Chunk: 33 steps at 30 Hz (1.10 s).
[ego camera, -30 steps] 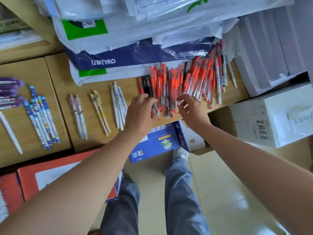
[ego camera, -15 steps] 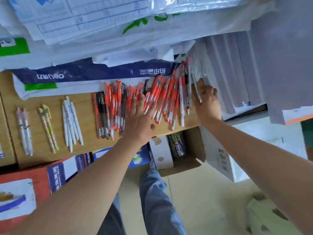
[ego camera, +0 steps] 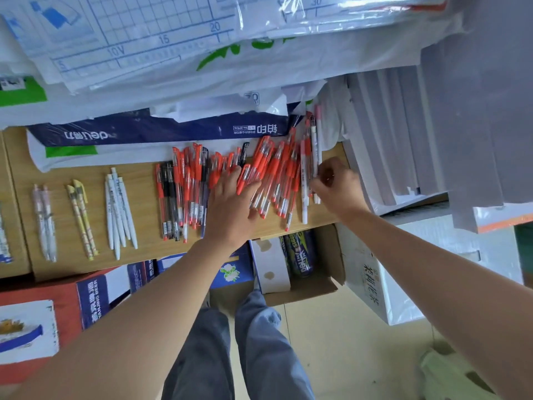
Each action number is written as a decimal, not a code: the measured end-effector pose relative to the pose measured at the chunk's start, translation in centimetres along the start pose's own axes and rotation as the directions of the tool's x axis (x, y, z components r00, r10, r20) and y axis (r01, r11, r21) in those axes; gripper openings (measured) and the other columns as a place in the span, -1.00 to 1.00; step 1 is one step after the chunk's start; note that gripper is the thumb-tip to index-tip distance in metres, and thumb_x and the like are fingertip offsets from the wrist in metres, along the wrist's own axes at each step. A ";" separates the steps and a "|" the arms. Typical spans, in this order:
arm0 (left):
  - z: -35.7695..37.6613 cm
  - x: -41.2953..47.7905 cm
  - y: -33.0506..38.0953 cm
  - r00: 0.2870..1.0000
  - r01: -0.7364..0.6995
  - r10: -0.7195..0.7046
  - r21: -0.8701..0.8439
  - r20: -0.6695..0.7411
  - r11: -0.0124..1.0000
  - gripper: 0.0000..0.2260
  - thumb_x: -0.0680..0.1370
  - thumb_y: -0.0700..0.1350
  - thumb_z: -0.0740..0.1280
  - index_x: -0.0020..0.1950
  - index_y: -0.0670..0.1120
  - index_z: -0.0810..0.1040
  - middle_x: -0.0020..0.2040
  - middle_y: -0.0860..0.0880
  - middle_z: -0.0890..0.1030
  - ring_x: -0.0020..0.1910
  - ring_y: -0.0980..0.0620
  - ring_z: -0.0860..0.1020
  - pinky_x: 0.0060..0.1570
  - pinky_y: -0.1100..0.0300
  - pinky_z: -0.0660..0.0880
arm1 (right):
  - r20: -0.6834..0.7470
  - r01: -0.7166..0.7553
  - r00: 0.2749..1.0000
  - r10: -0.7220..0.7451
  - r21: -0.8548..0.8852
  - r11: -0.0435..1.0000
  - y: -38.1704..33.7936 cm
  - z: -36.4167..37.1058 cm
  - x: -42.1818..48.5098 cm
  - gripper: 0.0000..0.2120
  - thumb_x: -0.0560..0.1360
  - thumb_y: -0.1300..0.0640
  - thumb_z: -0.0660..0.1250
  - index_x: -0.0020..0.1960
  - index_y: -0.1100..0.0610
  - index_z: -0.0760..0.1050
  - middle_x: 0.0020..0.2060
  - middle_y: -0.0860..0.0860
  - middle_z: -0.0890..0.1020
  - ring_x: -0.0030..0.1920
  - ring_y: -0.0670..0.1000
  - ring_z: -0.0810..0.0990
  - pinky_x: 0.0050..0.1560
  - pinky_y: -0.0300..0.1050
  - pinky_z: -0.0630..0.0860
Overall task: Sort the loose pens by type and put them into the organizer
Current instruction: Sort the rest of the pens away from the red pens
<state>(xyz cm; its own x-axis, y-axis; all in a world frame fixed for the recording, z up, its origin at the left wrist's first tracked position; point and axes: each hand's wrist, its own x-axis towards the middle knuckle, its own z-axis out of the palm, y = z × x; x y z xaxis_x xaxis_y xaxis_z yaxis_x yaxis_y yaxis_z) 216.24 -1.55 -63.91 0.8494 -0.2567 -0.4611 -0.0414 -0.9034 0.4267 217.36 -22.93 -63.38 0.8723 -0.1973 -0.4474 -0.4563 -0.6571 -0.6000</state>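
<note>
- Your left hand (ego camera: 230,203) lies flat and open, with its fingers spread, on the big pile of clear plastic pens with red caps (ego camera: 271,168). The pile is in the middle of the light wooden table (ego camera: 144,183).
- Your right hand (ego camera: 336,187) is at the right end of the pile. Its fingers curl onto the thin white pens with red and pink tops (ego camera: 315,145). It looks like it pinches one or two of them, but the picture is a bit blurry there.
- A few clear pens with black caps (ego camera: 168,194) are mixed in at the left side of the pile.
- Further left, apart from the pile, small groups lie side by side: smooth white plastic pens (ego camera: 119,209), yellow patterned pens (ego camera: 82,217) and pale pink pens (ego camera: 44,220).
- I think these pens are light, hard and stiff, so they will not bend or squash.
- They are round and smooth, so they can roll and slip. The pile is close to the near edge of the table, so a push could send some to the floor.
- Pick each pen up by the middle of its body with thumb and fingers. The red grip part is likely less slippery.
- Do not pull on a cap, because it may pop off.
- I cannot see the organizer here.
</note>
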 end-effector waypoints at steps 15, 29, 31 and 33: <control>-5.1 -3.0 -5.5 0.948 0.167 -0.305 -0.684 -0.085 0.710 -0.68 0.60 0.05 0.25 -0.07 -0.18 0.62 -0.17 -0.05 0.67 -0.16 0.00 0.63 -0.07 -0.01 0.57 | 0.450 0.140 0.874 -0.185 0.132 0.981 -10.9 8.7 -5.2 -0.82 0.53 0.05 0.35 0.03 0.16 0.57 -0.22 -0.03 0.65 -0.34 -0.16 0.55 -0.32 -0.27 0.46; -8.6 -12.0 -27.2 0.903 0.325 -0.340 -0.103 -0.261 0.940 -0.57 0.48 -0.11 0.33 0.35 -0.08 0.43 0.41 -0.16 0.37 0.40 -0.20 0.28 0.33 -0.06 0.28 | 0.418 0.133 0.898 -0.138 0.041 0.990 -23.0 24.1 -9.0 -0.79 0.54 0.14 0.32 0.16 0.13 0.50 -0.13 0.04 0.65 -0.20 0.02 0.62 -0.15 -0.15 0.54; -8.6 -12.5 -28.7 0.931 0.300 -0.318 -0.124 -0.180 0.946 -0.49 0.52 -0.08 0.31 0.45 -0.07 0.31 0.48 -0.12 0.27 0.47 -0.14 0.19 0.42 -0.02 0.20 | 0.392 0.114 0.912 -0.118 0.033 0.993 -24.1 26.1 -9.1 -0.82 0.52 0.15 0.33 0.12 0.12 0.51 -0.13 0.07 0.66 -0.21 0.04 0.61 -0.14 -0.08 0.56; -8.6 -12.6 -29.7 0.953 0.260 -0.280 -0.160 -0.113 0.952 -0.48 0.54 -0.07 0.28 0.49 -0.08 0.25 0.52 -0.10 0.20 0.50 -0.10 0.13 0.46 0.01 0.14 | 0.371 0.114 0.922 -0.108 0.006 0.993 -24.7 27.8 -9.1 -0.84 0.51 0.15 0.34 0.09 0.12 0.52 -0.13 0.08 0.66 -0.20 0.05 0.62 -0.13 -0.06 0.57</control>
<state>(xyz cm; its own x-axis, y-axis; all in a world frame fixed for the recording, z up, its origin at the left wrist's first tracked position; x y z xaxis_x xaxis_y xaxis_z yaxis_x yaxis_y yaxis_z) 211.26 31.46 -64.03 0.8808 0.0468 -0.4711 0.2662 -0.8719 0.4110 215.83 15.29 -62.90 0.7888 0.1588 -0.5938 -0.3551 -0.6708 -0.6511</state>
